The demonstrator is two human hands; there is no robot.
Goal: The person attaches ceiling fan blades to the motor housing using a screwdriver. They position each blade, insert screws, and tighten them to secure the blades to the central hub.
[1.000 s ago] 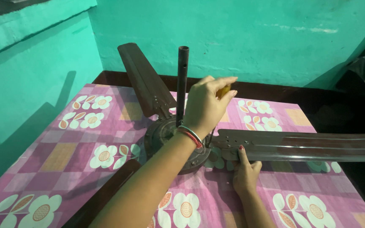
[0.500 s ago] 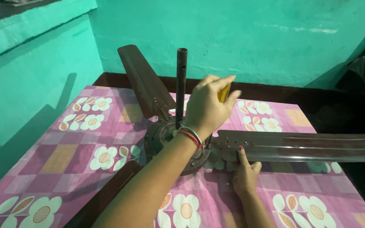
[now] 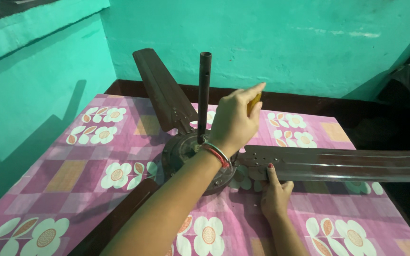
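Left hand (image 3: 233, 121) still clamped on yellow handle (image 3: 254, 103) over fan hub (image 3: 191, 156), right hand (image 3: 275, 194) unmoved, fingers together on blade (image 3: 347, 163), mid-table (image 3: 72, 175).

Fan rod (image 3: 204, 95) & 2 blades (image 3: 163, 92) block centre; tablecloth (image 3: 72, 161) left is open.

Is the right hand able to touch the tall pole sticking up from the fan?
Probably yes. The right hand rests on the fan blade near the hub, and the down rod stands close by. But the left hand and its forearm cross in between, so it would have to reach around them.
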